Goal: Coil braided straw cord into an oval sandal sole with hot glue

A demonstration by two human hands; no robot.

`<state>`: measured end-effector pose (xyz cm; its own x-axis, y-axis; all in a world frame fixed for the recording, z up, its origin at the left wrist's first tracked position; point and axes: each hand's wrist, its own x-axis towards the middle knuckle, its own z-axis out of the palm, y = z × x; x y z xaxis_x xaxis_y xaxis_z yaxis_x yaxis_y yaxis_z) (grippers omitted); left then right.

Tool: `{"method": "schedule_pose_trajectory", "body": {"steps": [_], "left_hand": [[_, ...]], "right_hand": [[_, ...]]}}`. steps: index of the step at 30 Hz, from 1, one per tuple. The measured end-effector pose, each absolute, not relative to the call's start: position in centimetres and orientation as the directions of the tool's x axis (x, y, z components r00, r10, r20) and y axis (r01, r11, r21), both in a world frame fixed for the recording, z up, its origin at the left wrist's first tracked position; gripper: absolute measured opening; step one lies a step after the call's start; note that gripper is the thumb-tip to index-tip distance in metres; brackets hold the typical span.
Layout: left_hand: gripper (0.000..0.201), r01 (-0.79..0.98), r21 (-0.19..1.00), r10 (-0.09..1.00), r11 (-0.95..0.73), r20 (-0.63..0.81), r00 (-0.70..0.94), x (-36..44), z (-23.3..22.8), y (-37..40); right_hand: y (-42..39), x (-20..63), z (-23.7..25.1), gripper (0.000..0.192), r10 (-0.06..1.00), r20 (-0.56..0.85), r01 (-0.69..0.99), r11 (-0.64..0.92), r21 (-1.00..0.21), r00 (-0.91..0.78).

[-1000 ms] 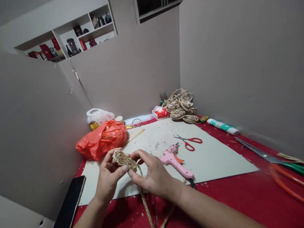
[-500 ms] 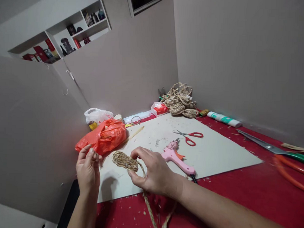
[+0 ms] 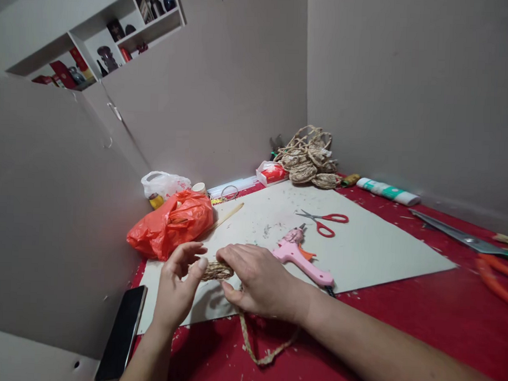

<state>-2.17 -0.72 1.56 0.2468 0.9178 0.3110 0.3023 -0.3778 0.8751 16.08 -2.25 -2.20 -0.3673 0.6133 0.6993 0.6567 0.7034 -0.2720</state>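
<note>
A flat oval coil of braided straw rope (image 3: 218, 271) is held above the pale board, tilted nearly edge-on. My right hand (image 3: 261, 282) grips its right end, with fingers over the top and the thumb below. At the coil's left end, my left hand (image 3: 179, 288) curls around it, the thumb on the near side; the other fingertips are partly hidden. A loose tail of the braid (image 3: 252, 351) hangs from under my right hand in a loop over the red tabletop. Just beyond my right hand lies a pink glue gun (image 3: 303, 264).
On the pale board (image 3: 384, 267) lie red-handled scissors (image 3: 325, 222). A red plastic bag (image 3: 173, 224) sits at the left, a phone (image 3: 122, 333) nearer. Bundled straw rope (image 3: 307, 164) is piled at the back. Large shears (image 3: 456, 231) and a white-green roll (image 3: 387, 190) are at the right.
My left hand has moved right, from beside the coil onto its left end. The coil has tipped from showing its face to nearly edge-on. The view has shifted, showing the phone.
</note>
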Motion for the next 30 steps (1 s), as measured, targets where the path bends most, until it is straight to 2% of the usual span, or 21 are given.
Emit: {"method": "schedule_pose_trajectory", "body": {"steps": [3, 7, 14, 20, 22, 25, 27, 30], "left_hand": [[0.031, 0.343, 0.889, 0.927, -0.304, 0.192, 0.323, -2.0, 1.5, -0.7], [0.031, 0.341, 0.898, 0.918, -0.277, 0.142, 0.370, -1.8, 1.2, -0.8], [0.022, 0.249, 0.932, 0.917, -0.262, 0.161, 0.365, -1.7, 1.1, -0.6], [0.029, 0.219, 0.934, 0.932, -0.282, 0.213, 0.293, -1.8, 1.1, -0.7], [0.032, 0.197, 0.940, 0.941, -0.278, 0.226, 0.252, -1.7, 1.1, -0.9], [0.032, 0.161, 0.946, 0.949, -0.281, 0.249, 0.193, -1.6, 1.0, -1.1], [0.031, 0.154, 0.948, 0.952, -0.280, 0.253, 0.173, -1.4, 0.9, -1.2], [0.029, 0.166, 0.945, 0.954, -0.283, 0.259, 0.152, -1.2, 0.9, -1.4]], "right_hand": [[-2.4, 16.1, -2.2, 0.026, 0.623, 0.685, 0.617, 0.721, -0.316, -0.377], [-2.5, 16.0, -2.2, 0.031, 0.635, 0.668, 0.557, 0.739, -0.379, -0.387], [-2.8, 16.0, -2.1, 0.040, 0.657, 0.661, 0.521, 0.731, -0.441, -0.363], [-3.3, 15.9, -1.4, 0.054, 0.762, 0.594, 0.475, 0.635, -0.610, -0.256], [-3.2, 15.8, -1.4, 0.050, 0.824, 0.537, 0.417, 0.559, -0.717, -0.181], [-2.7, 15.5, -1.7, 0.036, 0.894, 0.429, 0.225, 0.447, -0.866, -0.126], [-2.4, 15.3, -1.9, 0.025, 0.903, 0.408, 0.165, 0.427, -0.889, -0.136], [-2.3, 15.2, -2.1, 0.014, 0.879, 0.449, 0.251, 0.476, -0.843, -0.157]]}}
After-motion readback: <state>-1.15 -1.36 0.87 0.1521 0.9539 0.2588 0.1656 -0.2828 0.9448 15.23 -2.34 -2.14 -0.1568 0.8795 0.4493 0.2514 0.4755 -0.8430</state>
